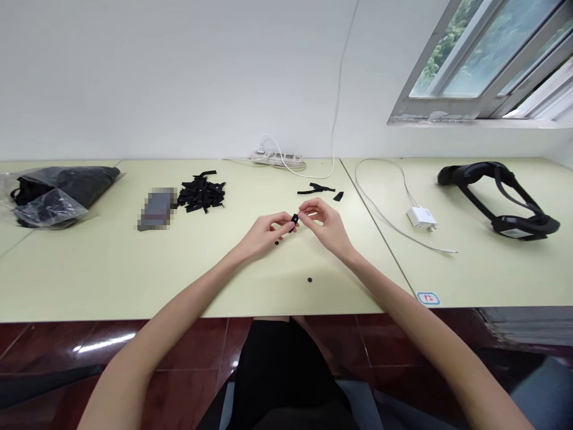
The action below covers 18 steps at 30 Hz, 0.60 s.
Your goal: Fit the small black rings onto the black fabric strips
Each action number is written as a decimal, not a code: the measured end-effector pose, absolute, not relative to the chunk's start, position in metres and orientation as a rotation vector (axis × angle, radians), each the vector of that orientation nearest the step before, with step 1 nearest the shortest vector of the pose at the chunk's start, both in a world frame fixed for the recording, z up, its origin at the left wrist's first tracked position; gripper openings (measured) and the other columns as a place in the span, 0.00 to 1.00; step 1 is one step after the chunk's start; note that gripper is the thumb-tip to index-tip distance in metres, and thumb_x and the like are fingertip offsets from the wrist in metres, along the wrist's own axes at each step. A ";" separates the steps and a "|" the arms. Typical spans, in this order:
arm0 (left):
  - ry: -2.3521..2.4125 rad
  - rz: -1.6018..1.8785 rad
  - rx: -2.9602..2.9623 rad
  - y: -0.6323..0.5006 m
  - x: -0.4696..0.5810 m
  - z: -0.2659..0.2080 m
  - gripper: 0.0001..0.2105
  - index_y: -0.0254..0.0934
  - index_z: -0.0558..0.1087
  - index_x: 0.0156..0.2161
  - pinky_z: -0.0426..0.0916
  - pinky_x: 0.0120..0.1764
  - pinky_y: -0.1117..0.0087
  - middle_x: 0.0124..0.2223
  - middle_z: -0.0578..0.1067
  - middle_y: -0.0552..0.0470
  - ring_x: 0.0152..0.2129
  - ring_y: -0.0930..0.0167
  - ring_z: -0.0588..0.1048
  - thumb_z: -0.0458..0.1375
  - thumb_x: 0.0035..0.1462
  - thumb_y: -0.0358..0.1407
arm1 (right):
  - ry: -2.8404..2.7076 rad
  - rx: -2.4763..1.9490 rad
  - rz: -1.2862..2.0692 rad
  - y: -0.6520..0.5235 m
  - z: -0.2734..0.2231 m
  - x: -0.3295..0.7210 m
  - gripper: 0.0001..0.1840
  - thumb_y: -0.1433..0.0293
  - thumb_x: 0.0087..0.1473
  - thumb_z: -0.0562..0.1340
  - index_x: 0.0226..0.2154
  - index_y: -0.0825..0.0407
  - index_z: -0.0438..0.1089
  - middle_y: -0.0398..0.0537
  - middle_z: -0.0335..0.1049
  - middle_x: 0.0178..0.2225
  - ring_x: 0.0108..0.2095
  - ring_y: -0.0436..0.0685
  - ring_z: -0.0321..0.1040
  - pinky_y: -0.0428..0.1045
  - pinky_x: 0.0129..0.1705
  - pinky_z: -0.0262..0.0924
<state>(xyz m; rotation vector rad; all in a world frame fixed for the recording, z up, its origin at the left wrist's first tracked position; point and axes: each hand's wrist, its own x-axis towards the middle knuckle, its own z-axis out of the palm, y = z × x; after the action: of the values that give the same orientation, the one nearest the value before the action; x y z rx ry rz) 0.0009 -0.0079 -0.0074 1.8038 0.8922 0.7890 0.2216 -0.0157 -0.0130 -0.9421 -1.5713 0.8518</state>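
Note:
Between the thumb and fingers of my left hand is a small black strip with a tiny pale spot on it. My right hand meets the strip's right edge, its fingertips pinched together; whatever lies between them is too small to make out. Just below the left fingers lies a small black ring-like disc. Closer to the table's front edge rests another black disc. Beyond the right hand are a few loose black strips and a short black piece.
A pile of black strips lies left, beside a blurred-out grey object. Farther left is a plastic bag with black contents. A power strip sits by the wall. Right are a white charger with cable and a black headset.

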 end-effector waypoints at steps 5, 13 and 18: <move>0.928 0.846 1.723 0.004 -0.005 -0.010 0.21 0.39 0.80 0.44 0.75 0.41 0.69 0.46 0.83 0.45 0.45 0.64 0.80 0.62 0.71 0.57 | -1.544 -0.996 0.885 -0.011 -0.021 0.221 0.13 0.54 0.67 0.67 0.45 0.45 0.74 0.48 0.79 0.47 0.46 0.61 0.80 0.59 0.52 0.74; 1.220 1.459 0.959 0.065 -0.051 -0.020 0.08 0.37 0.79 0.44 0.74 0.31 0.76 0.47 0.85 0.45 0.35 0.71 0.82 0.65 0.69 0.40 | -1.977 -1.070 0.849 -0.016 -0.034 0.219 0.09 0.62 0.72 0.59 0.45 0.46 0.75 0.51 0.80 0.48 0.51 0.64 0.78 0.62 0.57 0.72; 1.095 1.752 0.455 0.088 -0.099 -0.011 0.08 0.36 0.76 0.46 0.80 0.42 0.80 0.43 0.85 0.48 0.33 0.76 0.83 0.54 0.73 0.28 | -2.295 -1.038 0.611 -0.020 -0.044 0.211 0.11 0.67 0.73 0.58 0.51 0.45 0.75 0.55 0.74 0.59 0.64 0.69 0.69 0.68 0.68 0.64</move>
<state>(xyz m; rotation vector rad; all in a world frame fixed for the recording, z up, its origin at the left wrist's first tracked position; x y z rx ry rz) -0.0988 0.0882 -0.0114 0.4550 1.0954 1.7516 0.2105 -0.0201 -0.0438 -1.0382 -2.2952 0.6110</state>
